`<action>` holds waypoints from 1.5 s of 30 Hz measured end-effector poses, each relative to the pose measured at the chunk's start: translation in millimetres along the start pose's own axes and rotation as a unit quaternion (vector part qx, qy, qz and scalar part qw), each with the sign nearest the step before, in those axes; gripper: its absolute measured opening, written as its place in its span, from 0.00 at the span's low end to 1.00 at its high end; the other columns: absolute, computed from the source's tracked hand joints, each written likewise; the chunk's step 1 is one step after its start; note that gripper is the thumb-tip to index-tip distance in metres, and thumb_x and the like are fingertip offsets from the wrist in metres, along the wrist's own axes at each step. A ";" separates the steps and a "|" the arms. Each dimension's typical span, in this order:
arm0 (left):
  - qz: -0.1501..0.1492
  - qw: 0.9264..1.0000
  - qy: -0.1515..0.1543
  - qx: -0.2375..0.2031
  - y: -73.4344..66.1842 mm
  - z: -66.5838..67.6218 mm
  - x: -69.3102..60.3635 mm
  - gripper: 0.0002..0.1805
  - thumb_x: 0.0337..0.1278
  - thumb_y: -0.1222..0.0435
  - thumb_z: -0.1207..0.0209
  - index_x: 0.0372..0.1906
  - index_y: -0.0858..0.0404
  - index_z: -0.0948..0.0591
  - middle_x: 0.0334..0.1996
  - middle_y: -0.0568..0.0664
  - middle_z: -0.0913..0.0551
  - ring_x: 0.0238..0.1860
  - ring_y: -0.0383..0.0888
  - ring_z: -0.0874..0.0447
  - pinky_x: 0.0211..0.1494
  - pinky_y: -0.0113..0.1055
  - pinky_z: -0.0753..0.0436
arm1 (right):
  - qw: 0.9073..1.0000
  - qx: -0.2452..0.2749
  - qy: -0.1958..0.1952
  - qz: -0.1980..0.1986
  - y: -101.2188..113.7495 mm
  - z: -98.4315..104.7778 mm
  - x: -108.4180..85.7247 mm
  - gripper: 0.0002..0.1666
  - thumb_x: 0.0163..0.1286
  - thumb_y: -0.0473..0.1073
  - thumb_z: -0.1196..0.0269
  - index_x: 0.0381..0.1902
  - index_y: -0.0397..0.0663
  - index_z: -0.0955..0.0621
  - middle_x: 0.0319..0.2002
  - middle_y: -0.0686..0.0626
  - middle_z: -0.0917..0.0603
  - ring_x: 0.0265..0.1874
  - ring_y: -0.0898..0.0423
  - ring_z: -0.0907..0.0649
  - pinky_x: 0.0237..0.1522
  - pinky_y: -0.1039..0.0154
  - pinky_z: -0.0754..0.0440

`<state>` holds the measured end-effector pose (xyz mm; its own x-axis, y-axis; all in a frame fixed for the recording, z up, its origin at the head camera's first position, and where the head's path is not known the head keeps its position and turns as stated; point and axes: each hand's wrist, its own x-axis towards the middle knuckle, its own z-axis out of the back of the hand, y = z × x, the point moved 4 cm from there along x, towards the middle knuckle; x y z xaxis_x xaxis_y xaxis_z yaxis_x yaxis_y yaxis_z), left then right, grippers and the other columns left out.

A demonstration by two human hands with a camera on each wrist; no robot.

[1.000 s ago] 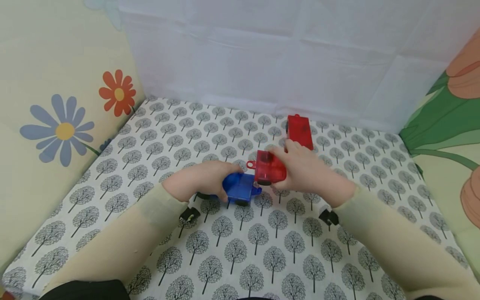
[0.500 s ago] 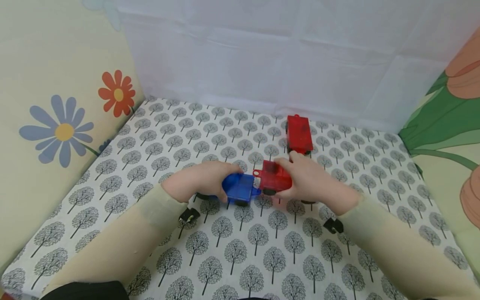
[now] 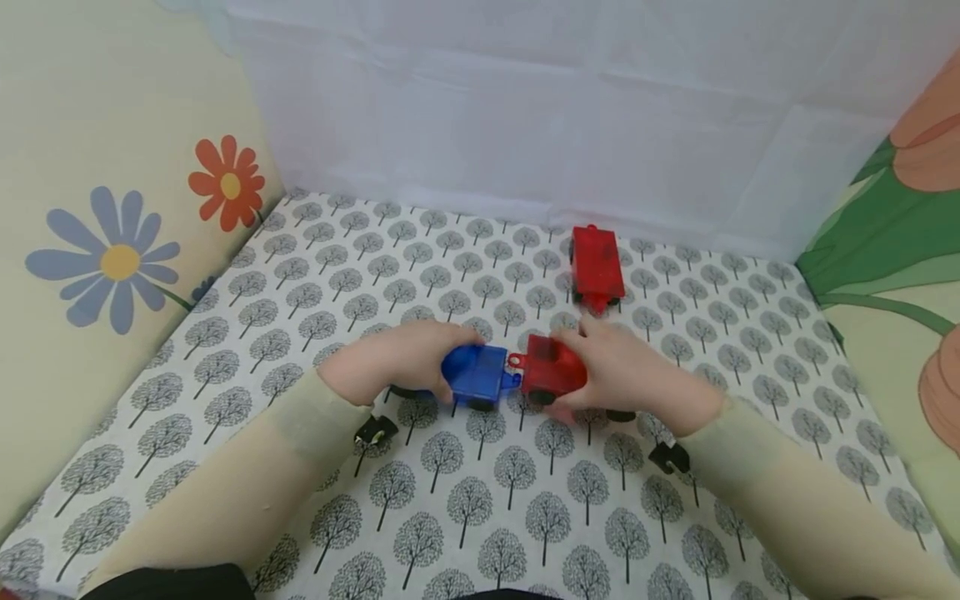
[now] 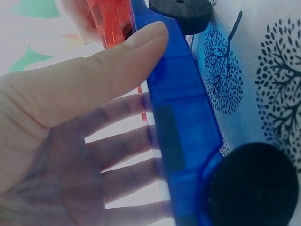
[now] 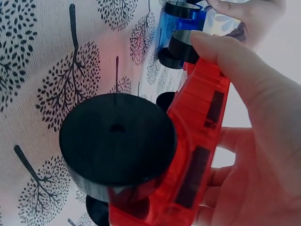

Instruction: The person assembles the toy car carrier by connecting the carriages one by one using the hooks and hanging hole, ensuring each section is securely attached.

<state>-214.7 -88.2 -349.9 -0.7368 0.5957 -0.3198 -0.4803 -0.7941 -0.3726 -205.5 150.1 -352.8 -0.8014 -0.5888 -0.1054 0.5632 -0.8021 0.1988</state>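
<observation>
Nearest, short of the fingers on either side, come the pale sleeves point(image 3: 225, 492), with a small black wrist camera point(image 3: 377, 430) under the left cuff and a matching one under the right, above the tree-print surface point(image 3: 547, 508).

Next are the hands. The left hand point(image 3: 405, 358) grips a see-through blue toy vehicle point(image 3: 480, 375), thumb along its near side and fingers along the far side, as the left wrist view shows. The right hand point(image 3: 630, 367) grips a see-through red toy vehicle point(image 3: 551, 371) likewise, with its left end sticking out past the fingers. Neither hand is spread wide; each is as narrow as the body it holds.

What a next move would turn on, I judge, is the small space between the two sets of fingers. There the blue hook point(image 3: 512, 381) points right, away from the left fingers, and the red ring point(image 3: 521, 361) points left, away from the right fingers, just beside the hook and a little beyond it. Both long axes run roughly left to right, end to end. The hands look about equally near this spot. Whether ring and hook touch, I cannot tell.

Beyond the right fingers, and nearer to them than to the left, lies a flat-topped red toy wagon point(image 3: 597, 262), its long axis running roughly near to far. Farthest hangs a white cloth point(image 3: 525, 125).
</observation>
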 end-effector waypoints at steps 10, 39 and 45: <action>-0.003 1.000 -0.004 0.003 1.8 -1.6 1.3 0.50 0.38 0.61 0.22 0.72 0.57 0.32 0.63 0.57 0.25 0.61 0.58 0.27 0.64 0.56 0.30 | 1.000 -0.003 0.027 -0.015 4.4 -8.1 -6.2 0.56 0.44 0.69 0.25 0.69 0.54 0.28 0.41 0.52 0.29 0.35 0.56 0.26 0.33 0.61 0.24; 0.003 1.000 0.004 -0.001 -1.1 -0.7 1.4 0.50 0.39 0.62 0.22 0.73 0.57 0.33 0.65 0.57 0.27 0.63 0.59 0.29 0.66 0.57 0.32 | 0.999 0.005 0.031 -0.021 1.7 -21.6 -7.7 0.59 0.42 0.68 0.23 0.70 0.54 0.29 0.38 0.52 0.30 0.34 0.57 0.27 0.32 0.63 0.25; 0.007 1.000 0.009 -0.012 3.7 -1.7 0.2 0.50 0.40 0.62 0.23 0.73 0.56 0.34 0.65 0.58 0.28 0.63 0.59 0.30 0.66 0.57 0.32 | 1.000 -0.020 0.011 -0.012 2.4 -26.7 -6.0 0.59 0.41 0.71 0.24 0.70 0.56 0.29 0.37 0.52 0.31 0.33 0.56 0.28 0.30 0.63 0.27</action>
<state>-215.9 -90.8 -352.8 -0.7348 0.5869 -0.3400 -0.4580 -0.7991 -0.3895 -193.9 149.0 -377.7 -0.8107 -0.5704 -0.1321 0.5510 -0.8195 0.1572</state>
